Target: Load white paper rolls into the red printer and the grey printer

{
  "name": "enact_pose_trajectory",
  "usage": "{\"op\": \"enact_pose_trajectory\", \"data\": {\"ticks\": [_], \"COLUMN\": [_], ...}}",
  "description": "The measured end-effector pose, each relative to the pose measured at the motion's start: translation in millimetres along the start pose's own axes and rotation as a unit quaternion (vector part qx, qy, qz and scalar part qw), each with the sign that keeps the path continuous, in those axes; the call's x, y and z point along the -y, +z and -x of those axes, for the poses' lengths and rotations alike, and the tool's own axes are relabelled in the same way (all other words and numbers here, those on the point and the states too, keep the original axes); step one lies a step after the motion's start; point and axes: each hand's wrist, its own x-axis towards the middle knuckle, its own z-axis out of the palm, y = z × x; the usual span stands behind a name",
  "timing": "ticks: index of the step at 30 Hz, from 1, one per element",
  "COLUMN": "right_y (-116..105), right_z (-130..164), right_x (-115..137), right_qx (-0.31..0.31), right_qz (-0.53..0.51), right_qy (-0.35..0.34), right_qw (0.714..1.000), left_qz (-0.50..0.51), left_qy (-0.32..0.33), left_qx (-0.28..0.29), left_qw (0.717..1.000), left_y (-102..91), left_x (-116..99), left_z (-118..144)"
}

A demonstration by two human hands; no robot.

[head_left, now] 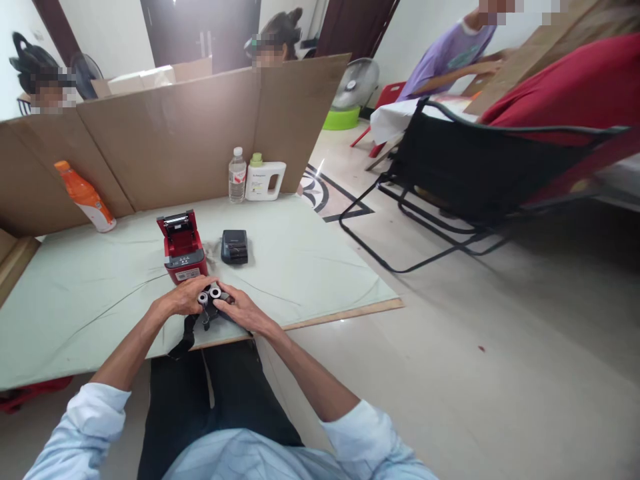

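Both hands met at table's (pixel 310 267) near edge. Left hand (pixel 186 298) and right hand (pixel 241 312), fingers curled, gripped a small black device (pixel 211 312) w/ two white rolls (pixel 209 295) between them, strap (pixel 186 339) hanging off edge. Red printer (pixel 182 248), lid up, sat just behind; black printer (pixel 235 247) beside it.

The one head-worn camera looked forward and down from above the fingers (pixel 213 298), near them, facing the table (pixel 310 260) beyond.

Both hands (pixel 187 298) (pixel 243 310) on paper rolls (pixel 209 295), red printer (pixel 182 247) behind
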Motion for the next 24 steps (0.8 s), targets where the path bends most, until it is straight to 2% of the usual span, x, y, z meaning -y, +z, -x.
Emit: {"op": "enact_pose_trajectory", "data": {"ticks": [4, 7, 11, 18, 24], "right_y": [-8, -12, -12, -11, -8], "right_z": [6, 9, 10, 1, -13], "right_x": [1, 5, 9, 14, 33], "right_qx": [-0.014, -0.025, -0.038, -0.067, -0.072], "right_qz": [0.009, 0.030, 0.067, 0.137, 0.149], "right_qy": [0.037, 0.032, -0.002, -0.067, -0.091], "right_qw": [0.999, 0.999, 0.997, 0.986, 0.982], "left_qz": [0.029, 0.062, 0.069, 0.006, -0.019], "left_qy": [-0.040, -0.076, -0.097, -0.105, -0.087], "left_qx": [-0.023, -0.054, -0.087, -0.155, -0.189], "left_qw": [0.999, 0.994, 0.989, 0.982, 0.978], "left_y": [-11.9, -17.9, -11.1, 9.0, 1.5], "left_x": [1, 2, 1, -2, -3], "left_z": [23, 40, 47, 48, 68]}}
